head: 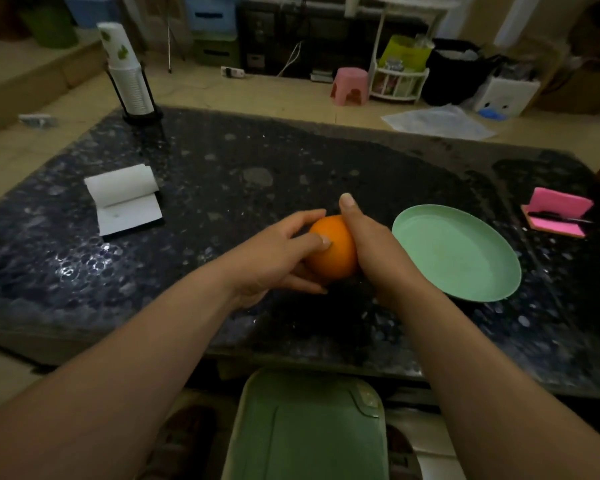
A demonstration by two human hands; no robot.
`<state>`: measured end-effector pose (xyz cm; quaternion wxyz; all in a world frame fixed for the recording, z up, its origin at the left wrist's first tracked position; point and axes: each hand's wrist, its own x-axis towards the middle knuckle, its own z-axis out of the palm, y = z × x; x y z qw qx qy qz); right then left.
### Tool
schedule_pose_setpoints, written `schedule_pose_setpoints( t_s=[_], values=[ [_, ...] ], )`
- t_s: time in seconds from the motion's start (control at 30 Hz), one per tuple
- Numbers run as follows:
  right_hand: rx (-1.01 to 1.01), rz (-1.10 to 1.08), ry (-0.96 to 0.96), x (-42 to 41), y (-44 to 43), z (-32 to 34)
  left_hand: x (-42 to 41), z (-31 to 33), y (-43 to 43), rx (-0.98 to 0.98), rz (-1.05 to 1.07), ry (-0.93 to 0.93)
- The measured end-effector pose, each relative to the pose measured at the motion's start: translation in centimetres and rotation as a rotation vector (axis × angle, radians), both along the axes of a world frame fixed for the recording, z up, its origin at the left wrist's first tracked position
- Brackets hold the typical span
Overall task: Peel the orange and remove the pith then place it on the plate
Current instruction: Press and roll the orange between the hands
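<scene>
Snugly around the whole orange, left hand and right hand, fingers curled, beside the plate.

I hold the orange between my hands over the near middle of the table; my left hand grips it from the left, my right hand from the right; the plate lies on the table just right of my right hand; further right, near the table's right edge, lies a pad with a tool on it; a roll lies on the table well left of the orange; behind it, at the far left corner, cups stand stacked in a holder; on the floor behind the table stands a stool, with a rack just right of it and a sheet before the rack; a bin stands below the table's near edge, between my arms.
</scene>
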<state>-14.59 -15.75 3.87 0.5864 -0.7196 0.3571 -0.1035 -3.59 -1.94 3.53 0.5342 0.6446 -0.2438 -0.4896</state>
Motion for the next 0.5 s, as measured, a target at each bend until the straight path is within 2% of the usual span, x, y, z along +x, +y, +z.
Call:
schedule_pose_setpoints(
  t_s=[0.2,0.37,0.5],
  values=[
    [0.033,0.025,0.056,1.4,-0.5,-0.4,1.3,-0.6,-0.4,0.016,-0.074,-0.004],
    [-0.037,0.035,0.06,1.4,0.0,-0.7,1.4,-0.9,0.5,-0.01,-0.153,-0.16],
    [-0.041,0.061,0.055,1.4,0.5,-0.6,1.0,-1.1,0.9,-0.028,-0.121,-0.169]
  ],
)
